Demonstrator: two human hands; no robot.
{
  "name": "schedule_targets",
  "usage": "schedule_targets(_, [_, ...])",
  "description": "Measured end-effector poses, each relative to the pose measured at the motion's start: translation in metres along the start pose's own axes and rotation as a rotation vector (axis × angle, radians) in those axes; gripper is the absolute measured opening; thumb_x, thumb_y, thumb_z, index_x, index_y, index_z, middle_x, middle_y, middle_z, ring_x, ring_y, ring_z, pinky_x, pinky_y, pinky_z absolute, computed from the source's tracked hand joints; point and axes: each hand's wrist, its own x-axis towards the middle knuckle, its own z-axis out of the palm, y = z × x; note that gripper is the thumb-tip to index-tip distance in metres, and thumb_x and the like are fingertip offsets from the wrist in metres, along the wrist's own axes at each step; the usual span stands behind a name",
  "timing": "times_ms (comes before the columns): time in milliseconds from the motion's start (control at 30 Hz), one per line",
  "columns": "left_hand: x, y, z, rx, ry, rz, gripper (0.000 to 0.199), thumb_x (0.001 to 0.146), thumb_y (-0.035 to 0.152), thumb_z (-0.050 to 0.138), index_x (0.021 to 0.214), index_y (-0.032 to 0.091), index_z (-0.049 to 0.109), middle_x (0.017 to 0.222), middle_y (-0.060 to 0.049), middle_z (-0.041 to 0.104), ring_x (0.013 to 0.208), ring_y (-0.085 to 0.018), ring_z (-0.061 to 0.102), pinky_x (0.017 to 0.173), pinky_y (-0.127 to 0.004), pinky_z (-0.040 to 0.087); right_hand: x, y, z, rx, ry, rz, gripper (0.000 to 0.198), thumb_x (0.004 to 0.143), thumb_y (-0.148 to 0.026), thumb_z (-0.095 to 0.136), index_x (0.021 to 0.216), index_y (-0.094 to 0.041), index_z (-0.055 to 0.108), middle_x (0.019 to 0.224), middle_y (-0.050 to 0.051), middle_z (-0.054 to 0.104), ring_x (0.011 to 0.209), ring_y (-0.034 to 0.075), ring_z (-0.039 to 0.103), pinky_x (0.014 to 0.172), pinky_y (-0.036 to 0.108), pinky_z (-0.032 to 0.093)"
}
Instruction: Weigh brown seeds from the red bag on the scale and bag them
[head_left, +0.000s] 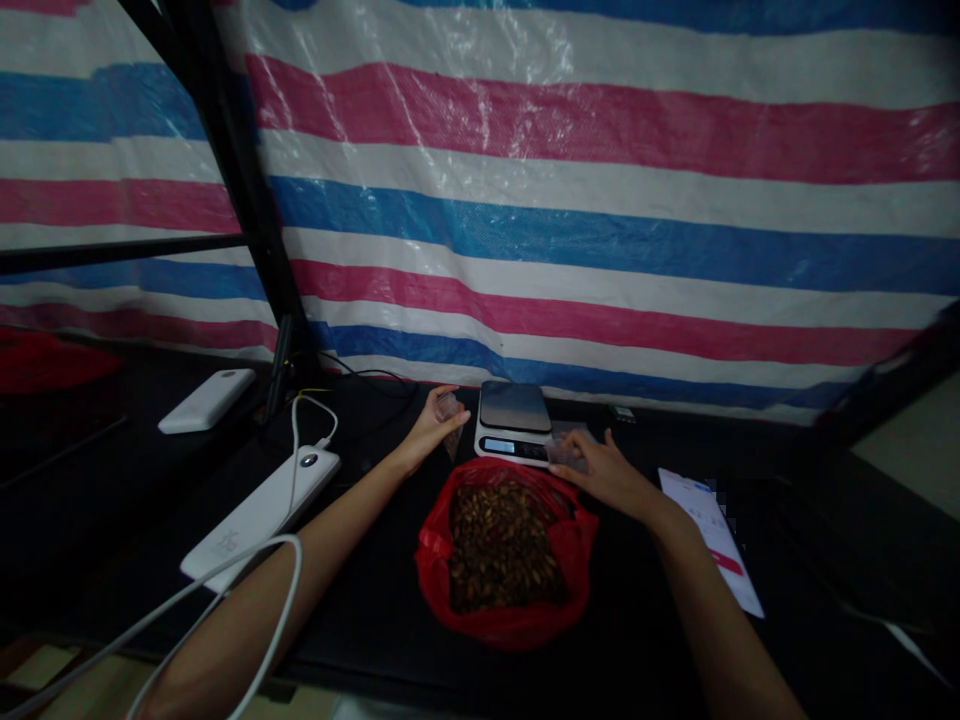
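**Loose bags near an open sack of nuts**

Left hand pinches a small clear bag at nine o'clock of the kitchen scale. Right hand grips another clear pouch above the red sack; a slip could scatter nuts across the desk

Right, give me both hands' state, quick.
Left hand: closed on a small clear bag, beside the scale.
Right hand: holding a small clear bag above the red bag of seeds.
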Motion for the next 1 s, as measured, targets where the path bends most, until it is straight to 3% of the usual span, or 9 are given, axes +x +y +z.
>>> schedule_targets(333, [0.004, -0.007, -0.001, 0.035, -0.113, 0.091, 0.065, 0.059, 0.065, 0.066, 0.097, 0.017, 0.045, 0.069, 0.002, 0.054, 0.068, -0.012, 0.051, 0.068, -0.026, 0.037, 0.000, 0.001, 0.001, 0.010, -0.053, -0.029, 0.033, 0.080, -0.050, 0.051, 0.094, -0.020, 0.048, 0.104, 0.009, 0.066, 0.102, 0.028, 0.060, 0.103, 0.065, 0.006])
schedule_targets(567, [0.003, -0.008, -0.002, 0.069, -0.112, 0.118, 0.062, 0.063, 0.064, 0.064, 0.097, 0.017, 0.042, 0.071, 0.001, 0.053, 0.067, -0.011, 0.049, 0.066, -0.025, 0.036, 0.002, 0.000, 0.003, 0.009, 0.123, -0.076, 0.030, 0.079, -0.048, 0.053, 0.094, -0.023, 0.051, 0.106, 0.006, 0.065, 0.103, 0.026, 0.059, 0.104, 0.063, 0.009])
schedule_targets(667, [0.005, -0.003, -0.001, 0.120, -0.112, 0.192, 0.063, 0.062, 0.062, 0.066, 0.099, 0.017, 0.041, 0.072, 0.002, 0.052, 0.065, -0.011, 0.048, 0.063, -0.024, 0.035, 0.005, -0.002, 0.000, 0.067, 0.246, -0.108, 0.030, 0.078, -0.045, 0.056, 0.099, -0.024, 0.053, 0.107, 0.004, 0.065, 0.104, 0.025, 0.058, 0.105, 0.056, 0.020])
schedule_targets(800, [0.018, 0.010, 0.007, 0.305, -0.129, 0.324, 0.060, 0.063, 0.053, 0.070, 0.102, 0.019, 0.040, 0.070, 0.004, 0.050, 0.064, -0.011, 0.048, 0.063, -0.024, 0.035, 0.007, -0.007, -0.006, 0.177, 0.328, -0.107, 0.035, 0.078, -0.043, 0.056, 0.107, -0.024, 0.054, 0.104, 0.006, 0.066, 0.098, 0.024, 0.061, 0.090, 0.041, 0.042])
schedule_targets(1000, [0.059, 0.024, 0.042, 0.768, -0.246, 0.478, 0.065, 0.059, 0.051, 0.074, 0.107, 0.019, 0.045, 0.070, 0.002, 0.053, 0.064, -0.015, 0.052, 0.063, -0.025, 0.037, 0.006, -0.009, -0.007, 0.189, 0.464, -0.056, 0.041, 0.078, -0.043, 0.055, 0.113, -0.023, 0.044, 0.100, 0.007, 0.068, 0.096, 0.027, 0.062, 0.085, 0.041, 0.044])
